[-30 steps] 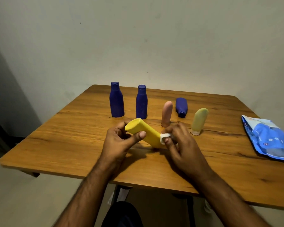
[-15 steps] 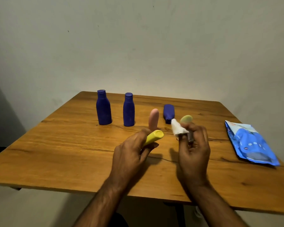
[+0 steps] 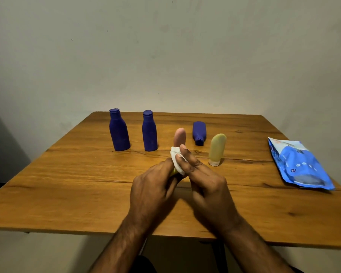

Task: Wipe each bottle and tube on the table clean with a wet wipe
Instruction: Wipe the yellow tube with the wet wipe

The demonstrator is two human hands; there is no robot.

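My left hand (image 3: 152,191) grips a bright yellow tube (image 3: 173,171), almost all of it hidden between my hands. My right hand (image 3: 203,184) holds a white wet wipe (image 3: 176,159) wrapped over the tube's upper end. Behind them two dark blue bottles (image 3: 119,133) (image 3: 149,131) stand upright at the left. A pink tube (image 3: 179,136) stands on its cap just behind the wipe. A third dark blue bottle (image 3: 199,133) lies on its side. A pale yellow-green tube (image 3: 217,148) stands on its cap to the right.
The wooden table (image 3: 77,184) stands against a plain wall. A blue wet-wipe pack (image 3: 299,164) lies flat near the table's right edge. Bare wood spreads out to the left of my hands and in front of them.
My right hand has brought the wipe from beside the yellow tube onto its upper end, and both hands have closed together. The tube is now mostly covered.
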